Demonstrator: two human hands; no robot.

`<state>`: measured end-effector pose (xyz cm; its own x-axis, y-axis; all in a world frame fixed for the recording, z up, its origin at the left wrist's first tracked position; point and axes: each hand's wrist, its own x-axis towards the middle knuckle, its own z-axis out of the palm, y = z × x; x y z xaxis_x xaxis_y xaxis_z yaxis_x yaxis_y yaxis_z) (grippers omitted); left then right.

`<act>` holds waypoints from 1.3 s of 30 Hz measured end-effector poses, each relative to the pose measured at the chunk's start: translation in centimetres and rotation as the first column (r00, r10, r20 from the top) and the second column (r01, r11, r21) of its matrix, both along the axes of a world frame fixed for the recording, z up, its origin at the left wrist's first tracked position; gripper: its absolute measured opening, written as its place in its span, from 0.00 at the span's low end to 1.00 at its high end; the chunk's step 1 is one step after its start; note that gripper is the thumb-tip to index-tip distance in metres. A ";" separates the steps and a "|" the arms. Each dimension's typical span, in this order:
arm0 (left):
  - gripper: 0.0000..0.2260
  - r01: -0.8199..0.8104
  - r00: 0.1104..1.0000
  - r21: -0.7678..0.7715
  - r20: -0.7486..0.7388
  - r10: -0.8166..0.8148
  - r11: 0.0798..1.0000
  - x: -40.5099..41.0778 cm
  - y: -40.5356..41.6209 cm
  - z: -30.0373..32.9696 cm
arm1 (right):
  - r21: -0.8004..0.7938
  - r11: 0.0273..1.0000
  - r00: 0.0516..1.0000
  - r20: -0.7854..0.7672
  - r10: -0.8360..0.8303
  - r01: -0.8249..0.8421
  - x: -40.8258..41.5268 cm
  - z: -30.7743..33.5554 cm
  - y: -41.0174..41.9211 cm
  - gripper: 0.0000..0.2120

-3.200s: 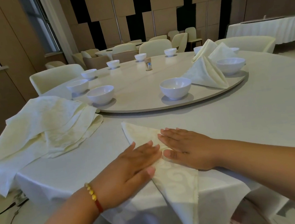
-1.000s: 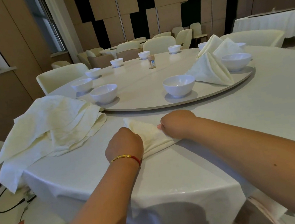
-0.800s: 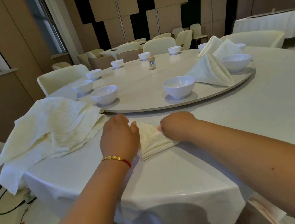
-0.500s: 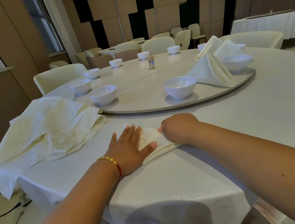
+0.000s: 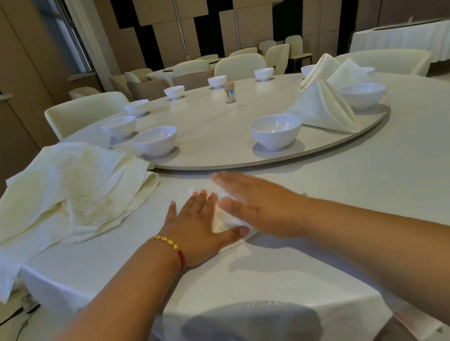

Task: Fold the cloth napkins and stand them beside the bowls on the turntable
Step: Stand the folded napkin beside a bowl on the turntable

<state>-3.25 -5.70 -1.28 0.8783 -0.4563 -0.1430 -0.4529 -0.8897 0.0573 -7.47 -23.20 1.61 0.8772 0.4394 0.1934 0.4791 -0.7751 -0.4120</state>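
A small folded napkin (image 5: 225,220) lies flat on the worktop (image 5: 387,180), just short of the turntable's (image 5: 214,132) near rim, and both hands cover most of it. The left hand (image 5: 196,226) lies palm down on its left part, fingers (image 5: 202,201) straight and close together, thumb stretched out along the near edge. The right hand (image 5: 252,198) lies flat across its right part, fingers (image 5: 226,180) straight and reaching toward the turntable; they look slightly blurred. Neither hand curls round the cloth; both press on it with flat palms. Only a pale cream strip of the napkin shows between the hands, plus a corner beneath the left thumb.

A gold bead bracelet (image 5: 167,242) on a red cord circles the left wrist. To the left, a loose pile of unfolded napkins (image 5: 75,193) sprawls over the worktop's edge. On the turntable, white bowls (image 5: 276,131) stand around the rim, and three folded napkins (image 5: 323,108) stand upright on the right side, the nearest one between two bowls. A small brown jar (image 5: 230,92) stands near the middle. Beyond are cream chairs (image 5: 85,110), another covered table (image 5: 410,38) at far right, and a wall panelled in tan and black.
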 end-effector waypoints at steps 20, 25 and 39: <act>0.57 0.053 0.996 0.004 -0.074 -0.053 0.999 -0.1 0.5 0.4 | -0.450 0.891 0.986 -0.166 -0.011 -0.065 0.0 -2.1 -2.7 0.43; 0.48 0.037 0.996 0.007 -0.077 -0.036 0.999 -0.3 0.3 0.9 | -0.453 0.892 0.982 -0.175 -0.074 -0.013 -1.2 -2.1 -5.2 0.47; 0.38 0.067 0.995 0.005 -0.079 -0.066 0.998 0.3 0.8 0.6 | -0.431 0.895 0.983 -0.182 0.037 -0.114 -1.5 -0.9 -1.3 0.46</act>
